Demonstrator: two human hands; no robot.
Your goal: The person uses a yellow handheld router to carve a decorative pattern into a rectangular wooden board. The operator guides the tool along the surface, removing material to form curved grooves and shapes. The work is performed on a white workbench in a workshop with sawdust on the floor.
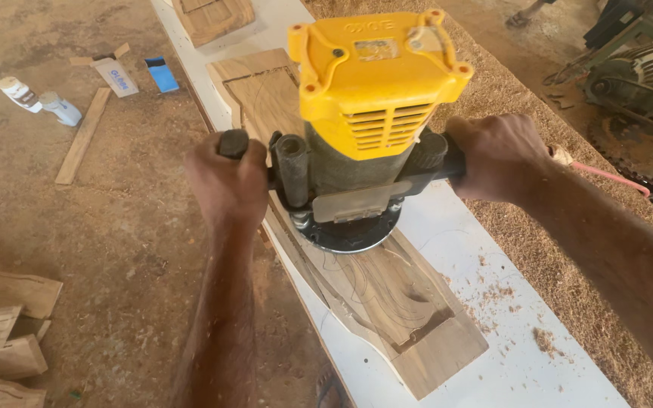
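Observation:
A plunge router [368,113] with a yellow top and dark body stands on a long wooden board [410,302] that lies on a white bench top [508,363]. My left hand [224,185] is closed around the router's left black handle. My right hand [496,155] grips its right handle. The router's round black base [349,230] rests flat on the board, near its middle. Pencil curves and a shallow routed recess show on the board in front of the base. More of the board [262,91] with a routed outline shows behind the router.
Sawdust covers the ground to the right [568,249] and the dirt floor at left. Carved wooden pieces [1,332] are stacked at lower left. A wooden strip [81,136], two small bottles [39,102] and small boxes [134,74] lie on the floor. Machinery [636,68] stands at upper right.

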